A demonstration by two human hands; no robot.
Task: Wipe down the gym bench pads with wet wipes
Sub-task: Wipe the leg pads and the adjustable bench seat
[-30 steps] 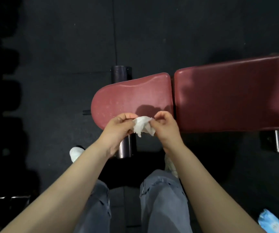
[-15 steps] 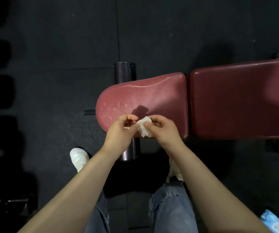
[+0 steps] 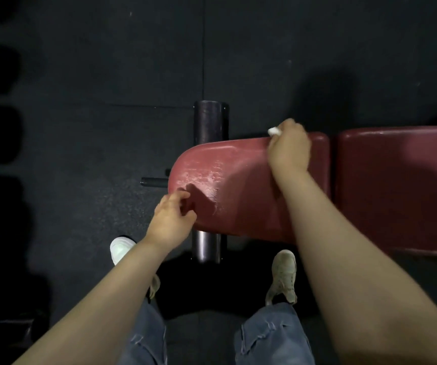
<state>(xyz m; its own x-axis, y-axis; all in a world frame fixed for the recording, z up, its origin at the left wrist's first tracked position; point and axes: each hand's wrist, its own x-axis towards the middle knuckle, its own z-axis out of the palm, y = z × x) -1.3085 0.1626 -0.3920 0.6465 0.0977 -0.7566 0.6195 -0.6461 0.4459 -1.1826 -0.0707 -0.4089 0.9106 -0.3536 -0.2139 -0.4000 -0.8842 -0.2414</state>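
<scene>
— Where was the wipe?

— The crumpled white wet wipe (image 3: 274,131) was in the right hand (image 3: 288,148), whose fingers curled round it at the far edge of the rounded dark-red vinyl seat pad (image 3: 238,185). Only a small white tuft showed beyond the fingers.

— And the other hand?

— The left hand (image 3: 171,219) hung over the pad's near left corner with fingers loosely curled, gripping nothing. Whether it touched the vinyl, I could not tell.

— What else lay around?

— The longer dark-red back pad (image 3: 401,185) sat just to the right, a narrow gap between the two. A black cylindrical roller (image 3: 210,121) stood beyond the seat pad on the dark rubber floor (image 3: 107,75), and the person's pale sneakers (image 3: 283,275) stood below.
</scene>
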